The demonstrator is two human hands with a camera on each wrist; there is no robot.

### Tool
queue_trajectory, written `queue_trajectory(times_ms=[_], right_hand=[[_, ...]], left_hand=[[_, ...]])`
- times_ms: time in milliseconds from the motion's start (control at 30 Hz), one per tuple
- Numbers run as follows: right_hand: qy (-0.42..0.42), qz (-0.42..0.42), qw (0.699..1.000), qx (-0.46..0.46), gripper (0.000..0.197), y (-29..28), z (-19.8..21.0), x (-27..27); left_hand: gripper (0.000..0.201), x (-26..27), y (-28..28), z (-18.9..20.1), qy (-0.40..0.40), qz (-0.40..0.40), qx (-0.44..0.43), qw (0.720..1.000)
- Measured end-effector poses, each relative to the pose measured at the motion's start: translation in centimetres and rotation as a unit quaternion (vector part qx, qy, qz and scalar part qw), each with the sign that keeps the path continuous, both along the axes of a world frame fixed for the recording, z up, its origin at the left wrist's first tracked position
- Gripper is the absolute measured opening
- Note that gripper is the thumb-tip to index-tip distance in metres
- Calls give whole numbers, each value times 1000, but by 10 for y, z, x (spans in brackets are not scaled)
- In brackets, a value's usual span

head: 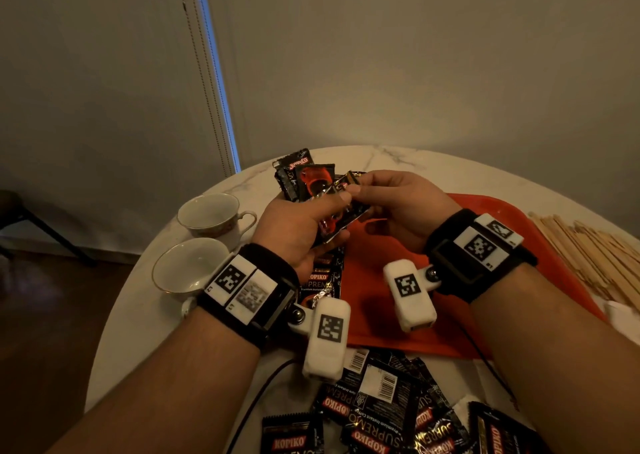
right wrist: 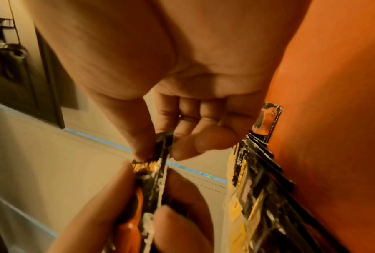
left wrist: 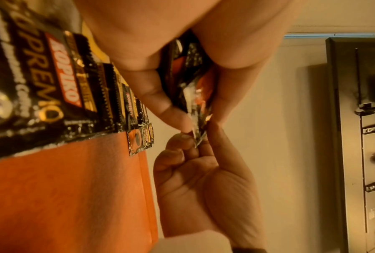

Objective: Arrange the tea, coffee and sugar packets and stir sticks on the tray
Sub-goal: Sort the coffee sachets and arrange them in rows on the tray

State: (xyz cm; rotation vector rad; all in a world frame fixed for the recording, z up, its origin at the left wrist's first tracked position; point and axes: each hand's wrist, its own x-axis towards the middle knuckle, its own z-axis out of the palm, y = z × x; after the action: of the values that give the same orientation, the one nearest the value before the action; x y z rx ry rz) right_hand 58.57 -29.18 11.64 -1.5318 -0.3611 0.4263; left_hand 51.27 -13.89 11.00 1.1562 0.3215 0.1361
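Note:
Both hands hover over the left side of an orange tray. My left hand grips a small stack of black Kopiko coffee packets, thumb on top and fingers curled beneath. My right hand pinches the far end of the top packet between thumb and fingertips. In the left wrist view the packet edge stands between the two hands. A row of overlapping coffee packets lies along the tray's left edge. Wooden stir sticks lie to the right of the tray.
Two empty white teacups stand left of the tray on the round marble table. Several loose coffee packets lie at the near edge, with more beyond the hands. A black cable runs across the table front.

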Motion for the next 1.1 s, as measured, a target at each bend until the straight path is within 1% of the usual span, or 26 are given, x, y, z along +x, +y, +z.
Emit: queue_trajectory(times_ms=[67, 167, 200, 267, 333, 400, 433, 467, 533, 567, 600, 633, 667, 733, 800, 867, 900, 967, 1033, 1100], right_hand=[[7, -22, 999, 34, 6, 0, -3, 1], [18, -45, 996, 74, 19, -2, -7, 5], [20, -54, 994, 90, 21, -2, -8, 6], [27, -71, 988, 136, 18, -2, -10, 8], [39, -91, 979, 179, 16, -2, -11, 9], [52, -113, 971, 203, 14, -3, -13, 9], [62, -109, 971, 203, 18, -3, -15, 9], [71, -87, 975, 193, 24, -3, -17, 8], [72, -18, 984, 161, 38, -4, -19, 7], [67, 11, 987, 148, 42, -4, -19, 7], [67, 24, 987, 145, 43, -3, -19, 7], [65, 18, 987, 146, 41, -2, -20, 9], [62, -2, 987, 149, 36, -1, -20, 11], [54, -68, 983, 162, 27, -1, -21, 16], [60, -166, 971, 164, 23, -6, -23, 24], [79, -260, 955, 122, 22, -15, -30, 37], [85, -282, 952, 83, 23, -19, -34, 43], [85, -277, 957, -14, 21, -21, -42, 49], [74, -260, 957, -102, 12, -18, -41, 49], [68, -246, 954, -154, 10, -15, -35, 48]], left_hand=[[29, 0, 2, 1, -2, 14, -18, 1000], [28, -1, 2, 2, -11, 13, -12, 1000], [30, -2, 2, 2, -13, 5, -6, 1000], [30, -2, 1, 1, -16, -22, 7, 1000], [26, -2, 1, 1, -18, -49, 16, 999], [24, -1, 0, 0, -19, -46, 16, 999], [25, 0, 0, -1, -20, -33, 12, 999], [26, 1, 0, -2, -18, -17, 7, 1000], [27, 4, 1, -5, -10, 13, -4, 1000], [25, 6, 1, -6, -7, 24, -9, 1000], [22, 6, 1, -6, -5, 30, -13, 999], [20, 6, 2, -6, -3, 33, -16, 999], [19, 6, 1, -6, -3, 33, -17, 999], [22, 5, 2, -5, -3, 37, -17, 999], [27, 5, 3, -4, 2, 49, -26, 998], [27, 4, 4, -2, 5, 56, -34, 998], [24, 4, 4, -1, 6, 56, -38, 998], [18, 3, 4, 1, 11, 56, -49, 997], [10, 2, 4, 2, 14, 53, -56, 997], [8, 0, 2, 3, 14, 48, -51, 997]])
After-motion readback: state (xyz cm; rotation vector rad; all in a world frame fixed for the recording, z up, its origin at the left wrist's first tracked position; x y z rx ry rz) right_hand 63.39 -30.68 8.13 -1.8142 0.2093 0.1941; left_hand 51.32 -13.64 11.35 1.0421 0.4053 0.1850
